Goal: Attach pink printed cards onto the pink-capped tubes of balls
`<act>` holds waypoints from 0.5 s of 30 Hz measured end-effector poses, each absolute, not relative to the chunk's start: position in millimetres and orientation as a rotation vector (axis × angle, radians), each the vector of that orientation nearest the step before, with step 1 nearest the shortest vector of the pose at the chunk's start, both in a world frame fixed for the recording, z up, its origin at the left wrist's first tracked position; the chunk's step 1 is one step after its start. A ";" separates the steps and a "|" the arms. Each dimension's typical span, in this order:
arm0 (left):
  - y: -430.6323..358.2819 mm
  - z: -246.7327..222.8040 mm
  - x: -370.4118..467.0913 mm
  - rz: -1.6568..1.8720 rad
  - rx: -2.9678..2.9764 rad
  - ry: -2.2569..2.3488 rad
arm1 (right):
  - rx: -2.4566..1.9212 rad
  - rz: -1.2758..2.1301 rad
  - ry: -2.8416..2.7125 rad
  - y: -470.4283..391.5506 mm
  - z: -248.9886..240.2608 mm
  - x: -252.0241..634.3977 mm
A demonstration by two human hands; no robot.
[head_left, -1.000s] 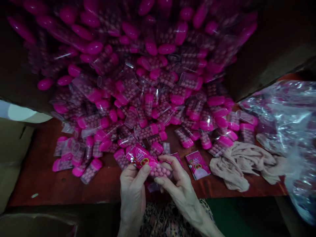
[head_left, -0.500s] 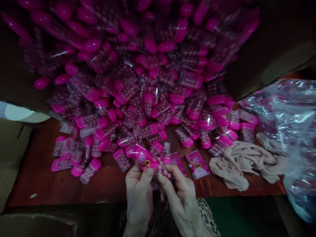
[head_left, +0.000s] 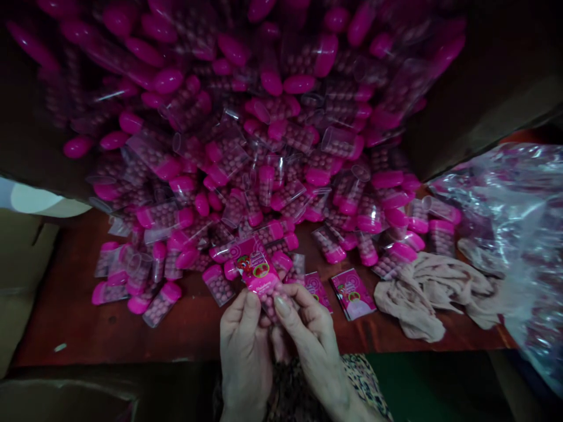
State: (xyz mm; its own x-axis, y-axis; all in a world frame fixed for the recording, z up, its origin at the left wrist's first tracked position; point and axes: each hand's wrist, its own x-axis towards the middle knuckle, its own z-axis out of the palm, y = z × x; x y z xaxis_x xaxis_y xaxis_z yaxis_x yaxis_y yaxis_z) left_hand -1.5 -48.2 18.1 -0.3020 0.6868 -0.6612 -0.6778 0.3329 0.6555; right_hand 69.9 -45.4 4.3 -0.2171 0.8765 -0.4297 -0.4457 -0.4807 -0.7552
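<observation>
At the table's front edge, my two hands hold one small clear container of pink balls [head_left: 268,306] between thumbs and fingers. A printed pink label [head_left: 257,266] with a red cartoon figure covers its far end and points away from me. My left hand [head_left: 246,346] pinches the left side near the label's lower edge. My right hand [head_left: 310,340] has its thumb across the balls end, with fingers curled behind. The hands partly hide the container's near end. Just right of them lie a flat pink label [head_left: 317,290] and a stack of matching labels [head_left: 353,294].
A large heap of pink-capped containers [head_left: 264,181] spills forward from a dark box [head_left: 484,88] onto the reddish table [head_left: 185,328]. A crumpled beige cloth [head_left: 422,293] lies at the right, beside a clear plastic bag [head_left: 532,234]. Cardboard [head_left: 21,269] stands at the left.
The label was tilted and folded-looking; now it faces up, flatter and standing straighter, its print plain to see. Both hands have shifted slightly left, still on the container.
</observation>
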 end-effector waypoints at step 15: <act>-55.5 14.7 0.7 1.317 0.269 1.491 | -1.094 1.843 -0.508 -45.1 6.9 72.2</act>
State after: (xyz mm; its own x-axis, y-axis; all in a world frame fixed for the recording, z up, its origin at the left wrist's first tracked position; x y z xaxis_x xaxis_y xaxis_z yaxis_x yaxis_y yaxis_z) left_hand 0.7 -55.5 14.7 -0.3972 0.7363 -0.5477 -0.4530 0.3618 0.8148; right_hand 72.2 -45.1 6.9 -0.1980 0.8576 -0.4747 -0.4928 -0.5057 -0.7081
